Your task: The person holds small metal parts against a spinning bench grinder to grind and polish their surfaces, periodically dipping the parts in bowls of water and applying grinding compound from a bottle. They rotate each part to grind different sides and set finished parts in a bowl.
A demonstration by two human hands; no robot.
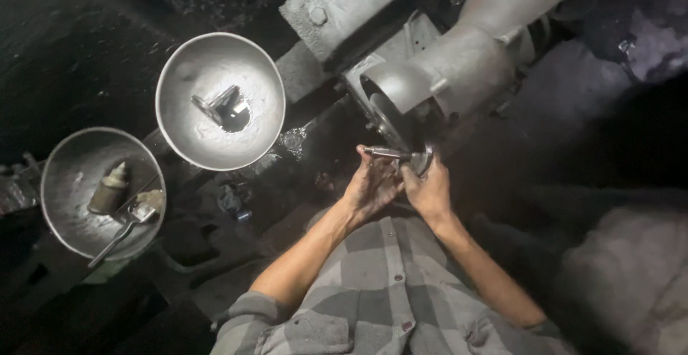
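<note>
Both of my hands hold one small metal piece [394, 154], a short shiny rod with a rounded end, close against the wheel [390, 115] of a grey grinding machine [459, 61]. My left hand [369, 186] grips the rod's left part from below. My right hand [428, 186] pinches the rounded end on the right. My fingers cover the middle of the piece. Grey checked sleeves cover my upper arms.
Two round metal bowls stand at the left. The upper bowl [179, 104] holds a few shiny metal pieces. The lower bowl [64, 190] holds a small bottle [109, 188] and a long-handled tool [123, 232]. Dark, dusty floor and cloth lie around.
</note>
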